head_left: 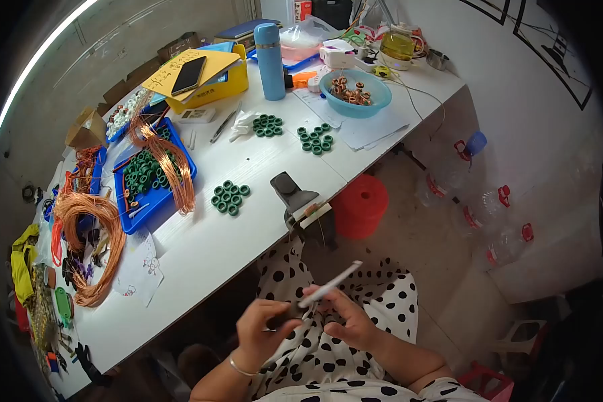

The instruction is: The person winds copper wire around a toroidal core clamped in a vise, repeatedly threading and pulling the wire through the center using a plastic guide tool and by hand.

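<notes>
Above the polka-dot cloth on my lap, my left hand [264, 329] is closed round a small dark object [287, 315], partly hidden by the fingers. Close beside it, my right hand [347, 320] has its fingers bent at a thin white strip [331, 284] that points up and to the right. The two hands nearly touch. Beyond them a black clamp [293, 194] stands at the table edge, holding a small pale block [315, 216]. Green rings [230, 197] lie in a cluster on the white table [201, 258], with two more clusters farther back.
A blue tray [191, 157] holds green rings and copper wire. A copper coil [117, 258] lies at the left. Farther back stand a blue bottle [270, 63], a yellow box [214, 90] and a bowl [356, 107] of copper-wound rings. Below the table edge is a red stool [362, 214].
</notes>
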A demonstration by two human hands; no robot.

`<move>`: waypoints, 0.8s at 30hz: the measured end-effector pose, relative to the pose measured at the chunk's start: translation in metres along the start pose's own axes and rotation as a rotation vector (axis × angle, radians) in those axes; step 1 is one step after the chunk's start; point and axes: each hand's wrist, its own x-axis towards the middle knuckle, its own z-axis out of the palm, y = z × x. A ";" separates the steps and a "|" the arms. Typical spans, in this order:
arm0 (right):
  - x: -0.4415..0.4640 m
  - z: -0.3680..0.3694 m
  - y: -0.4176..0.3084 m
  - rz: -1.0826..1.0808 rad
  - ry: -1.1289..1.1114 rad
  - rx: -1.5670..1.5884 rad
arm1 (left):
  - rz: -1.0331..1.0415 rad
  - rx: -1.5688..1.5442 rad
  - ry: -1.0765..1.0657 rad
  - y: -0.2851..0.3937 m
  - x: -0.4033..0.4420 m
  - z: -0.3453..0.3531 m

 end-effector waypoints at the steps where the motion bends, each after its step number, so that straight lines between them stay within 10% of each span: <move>1: -0.001 0.003 -0.007 -0.014 0.017 0.114 | 0.107 0.043 -0.057 0.008 0.002 0.017; 8: -0.048 -0.040 0.016 -0.082 0.620 0.442 | 0.311 0.044 -0.276 0.011 0.032 0.060; 13: -0.073 -0.061 0.014 0.231 0.712 0.399 | 0.810 0.800 -0.241 0.015 0.098 0.036; 24: -0.111 -0.061 0.040 0.385 0.566 0.555 | 1.113 1.059 -0.547 0.009 0.111 0.047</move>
